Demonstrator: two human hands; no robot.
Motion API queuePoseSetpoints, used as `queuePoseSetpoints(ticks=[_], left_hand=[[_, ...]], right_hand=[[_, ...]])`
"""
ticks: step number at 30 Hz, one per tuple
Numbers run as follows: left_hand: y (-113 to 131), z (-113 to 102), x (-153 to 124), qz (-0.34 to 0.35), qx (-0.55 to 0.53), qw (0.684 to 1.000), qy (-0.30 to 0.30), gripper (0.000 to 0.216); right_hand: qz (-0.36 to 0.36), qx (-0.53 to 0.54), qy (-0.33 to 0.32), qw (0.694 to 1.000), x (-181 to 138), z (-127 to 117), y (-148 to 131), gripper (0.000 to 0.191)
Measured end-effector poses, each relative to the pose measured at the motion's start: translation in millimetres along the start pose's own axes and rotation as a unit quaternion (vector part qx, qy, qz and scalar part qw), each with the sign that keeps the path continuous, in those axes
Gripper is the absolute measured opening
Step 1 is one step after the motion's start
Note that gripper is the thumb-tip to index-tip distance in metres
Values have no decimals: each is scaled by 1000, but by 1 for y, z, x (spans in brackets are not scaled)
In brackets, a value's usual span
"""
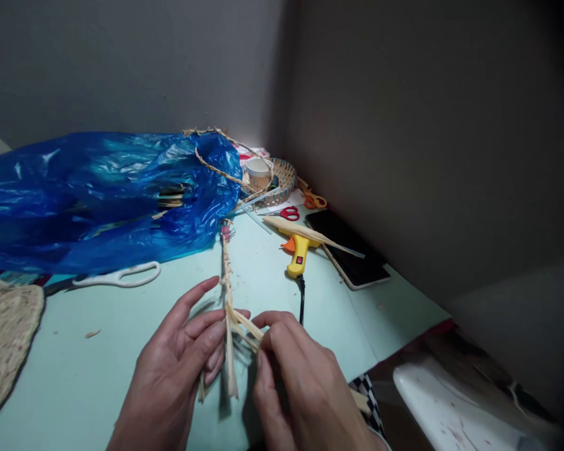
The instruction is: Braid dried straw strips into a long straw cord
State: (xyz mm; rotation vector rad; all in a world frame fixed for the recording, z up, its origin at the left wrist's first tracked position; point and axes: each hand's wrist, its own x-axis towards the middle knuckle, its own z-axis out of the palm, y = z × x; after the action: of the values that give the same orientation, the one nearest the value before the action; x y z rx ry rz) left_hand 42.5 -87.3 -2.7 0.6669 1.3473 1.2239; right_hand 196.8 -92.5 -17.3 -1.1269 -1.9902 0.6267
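Note:
A long plaited straw braid (226,266) runs across the pale green table (122,351) from a clip near the blue bag toward me. Its loose straw strands (237,338) fan out between my hands. My left hand (178,369) pinches strands on the left side, fingers partly stretched. My right hand (296,382) is curled round strands on the right side of the braid's end.
A crumpled blue plastic bag (98,194) fills the back left. White-handled scissors (122,274) lie before it. A woven straw mat (4,338) sits at the left edge. Yellow glue gun (298,254), red scissors (286,213), orange scissors (314,200), a phone (352,250) and a basket holding a cup (282,175) stand at the back right.

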Motion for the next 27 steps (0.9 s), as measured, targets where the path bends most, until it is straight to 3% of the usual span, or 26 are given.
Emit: queuePoseSetpoints(ticks=[3, 10, 14, 21, 27], left_hand=[[1, 0, -1, -9, 2, 1000, 4, 68], [0, 0, 0, -12, 9, 1000, 14, 71], [-1, -1, 0, -18, 4, 1000, 20, 69], [-1, -1, -2, -7, 26, 1000, 10, 62], [-2, -4, 2, 12, 84, 996, 0, 59]], right_hand=[[-1, -15, -31, 999, 1, -4, -1, 17], [-27, -35, -7, 999, 3, 0, 2, 13], [-57, -33, -43, 997, 0, -3, 5, 11], [9, 69, -115, 991, 3, -30, 6, 17], [4, 50, -140, 989, 1, -39, 6, 25]])
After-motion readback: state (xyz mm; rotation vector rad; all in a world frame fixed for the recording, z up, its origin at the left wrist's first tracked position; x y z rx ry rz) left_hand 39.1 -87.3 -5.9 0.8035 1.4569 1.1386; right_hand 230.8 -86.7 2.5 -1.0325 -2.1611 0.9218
